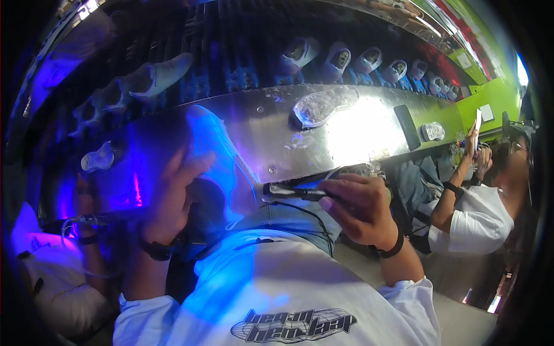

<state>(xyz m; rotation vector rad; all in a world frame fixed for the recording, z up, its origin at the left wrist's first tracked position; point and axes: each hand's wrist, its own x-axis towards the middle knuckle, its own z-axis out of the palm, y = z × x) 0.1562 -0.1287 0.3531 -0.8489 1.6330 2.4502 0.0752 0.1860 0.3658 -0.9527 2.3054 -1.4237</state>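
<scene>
A pale shoe (219, 155), lit blue, stands tilted between the bench edge and my lap. My left hand (173, 193) is closed on its left side, with the thumb laid along the shoe and the other fingers partly hidden. My right hand (363, 207) grips the dark handle of a slim brush-like tool (294, 191). The tool's broad end is at the shoe's lower right side; whether it touches is hard to tell. A thin dark cord (306, 209) hangs just below the tool.
A metal bench (271, 144) runs across, bearing a crusted white sole-shaped pad (323, 108) and a dark flat block (408, 127). Behind it, several white shoes (337, 60) sit along a dark rack. Co-workers sit close by at right (473, 213) and left (60, 277).
</scene>
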